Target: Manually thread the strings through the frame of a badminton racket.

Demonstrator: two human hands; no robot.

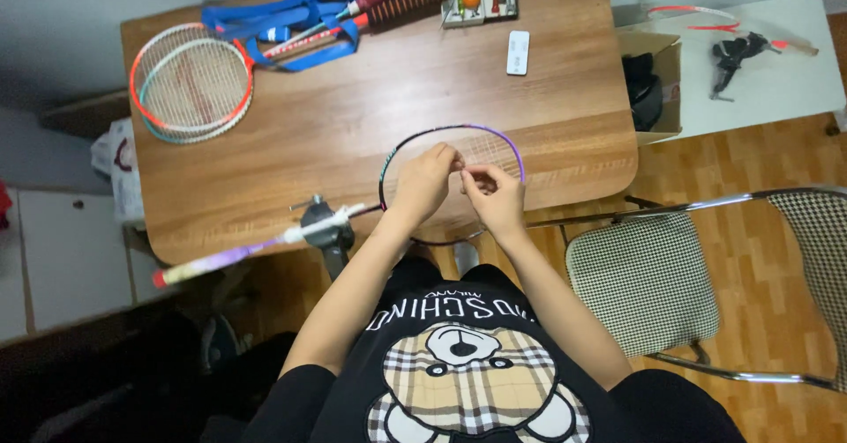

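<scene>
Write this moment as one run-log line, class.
left hand: pinching string on purple racket | right hand: pinching same string | racket: in a clamp at table edge

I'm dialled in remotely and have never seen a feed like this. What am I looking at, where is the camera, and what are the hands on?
There is no machine: one head-worn camera looks down at a person's bare hands. The left hand and right hand meet over the head of a purple-framed badminton racket, pinching at its strings; whether either hand grips a string is too small to tell. The racket lies across the near edge of a wooden table, with a clamp at its shaft. Farther back lie two more rackets with blue straps. A checked chair stands to the right.
</scene>
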